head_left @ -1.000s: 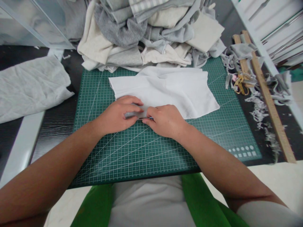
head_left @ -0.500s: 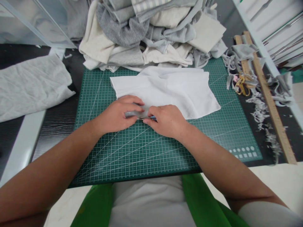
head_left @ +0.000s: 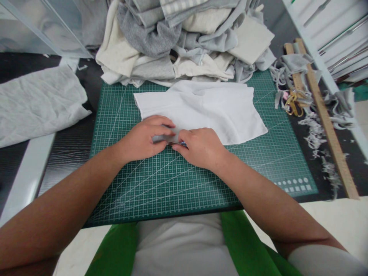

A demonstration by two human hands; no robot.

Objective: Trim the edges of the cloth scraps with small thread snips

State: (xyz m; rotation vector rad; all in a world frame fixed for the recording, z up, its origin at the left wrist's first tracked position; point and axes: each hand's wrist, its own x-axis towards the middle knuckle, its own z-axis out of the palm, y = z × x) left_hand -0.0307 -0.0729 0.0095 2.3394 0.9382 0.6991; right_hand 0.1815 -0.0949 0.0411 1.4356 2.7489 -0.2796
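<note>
grey cloth: lies wrinkled at the far left (head_left: 37, 105), well apart from both hands.
translucent bin: stands behind it (head_left: 31, 34), on the black tabletop (head_left: 67, 157).
green cutting mat: lies on the tabletop, marked with a white grid (head_left: 163, 184).
fabric pile: grey and cream pieces (head_left: 155, 42) heaped over the mat's far edge.
left hand: rests on the near edge of the white cloth (head_left: 145, 138), fingers curved and thumb set apart from the forefinger; whether the thumb also pinches the edge, i cannot tell.
white cloth: spread with soft folds on the mat (head_left: 212, 107), in front of the pile and under the fingers.
small tool: thin tip and a bit of blue at the cloth's near edge (head_left: 183, 144), the rest hidden.
right hand: thumb and forefinger pinch the small tool (head_left: 201, 147), close beside the left thumb.
gold-handled scissors: lie among grey scraps (head_left: 294, 105).
thread tangle: pale, near the scissors (head_left: 314, 132).
wooden ruler: slants along the far right (head_left: 330, 126).
</note>
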